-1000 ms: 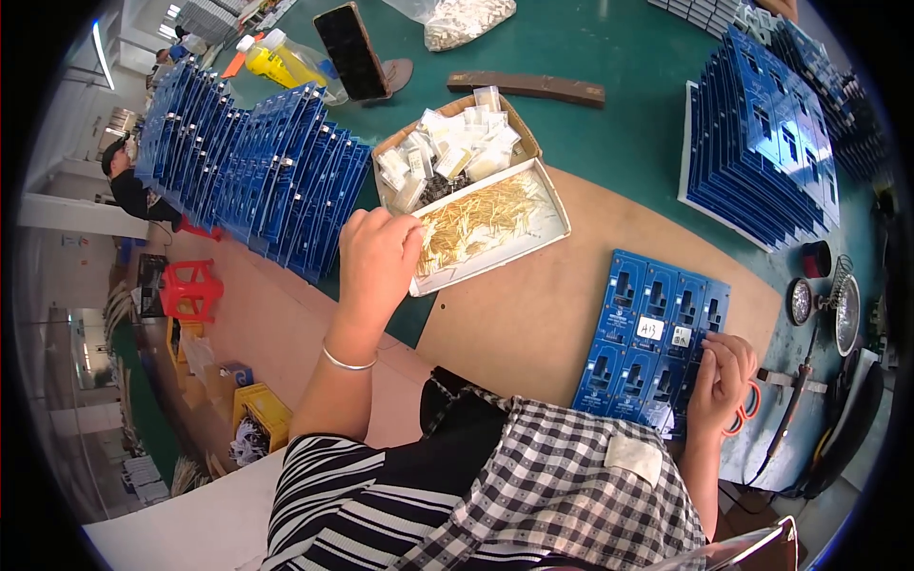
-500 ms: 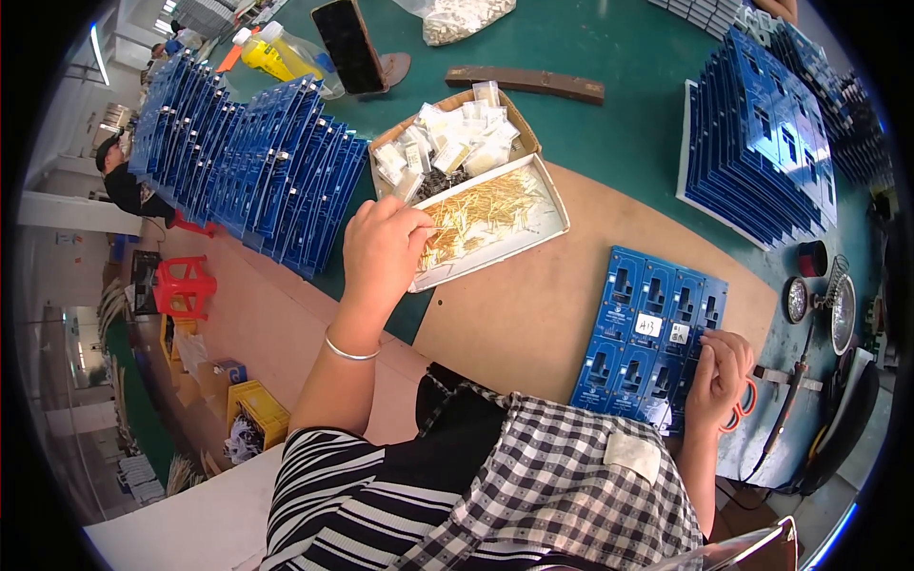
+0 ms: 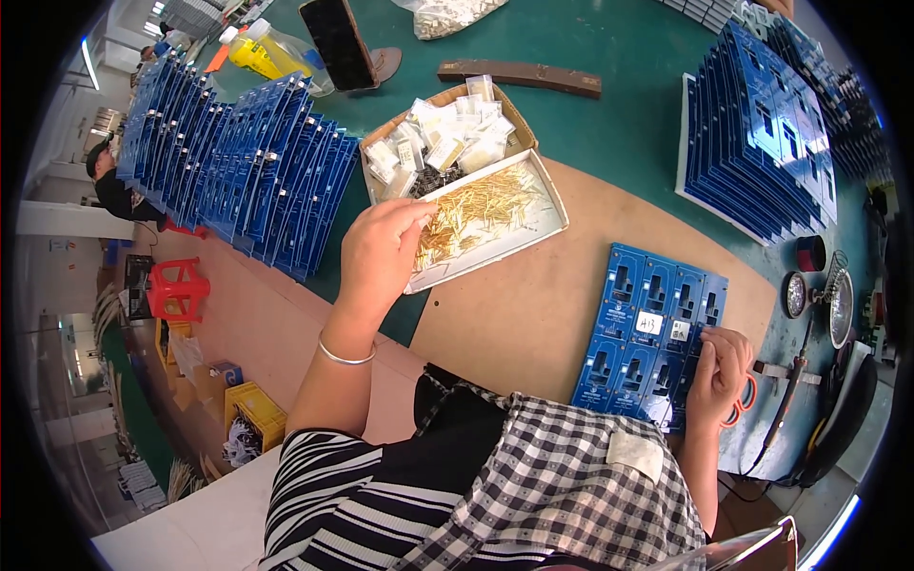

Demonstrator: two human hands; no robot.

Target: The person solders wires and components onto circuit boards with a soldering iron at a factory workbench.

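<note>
White label (image 3: 649, 324) bearing large handwritten characters, smaller handwritten label (image 3: 680, 331) just beside it, both on blue circuit-board panel (image 3: 647, 350), panel's fine white print too small to read

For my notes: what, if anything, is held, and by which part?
I cannot tell. The left hand is pinched at gold pins in a tray, any held pin indistinct; the right hand is at the blue board, by its right edge, grip unclear.

You have one left hand (image 3: 383, 246), one right hand (image 3: 725, 371), one blue panel (image 3: 630, 348) lying flat with two white labels (image 3: 649, 324), one white tray (image 3: 545, 217), one cardboard box (image 3: 523, 140), one phone (image 3: 340, 46), two bottles (image 3: 253, 55), one brown bar (image 3: 519, 77); your gold pins (image 3: 486, 204) lie too jumbled to count
</note>
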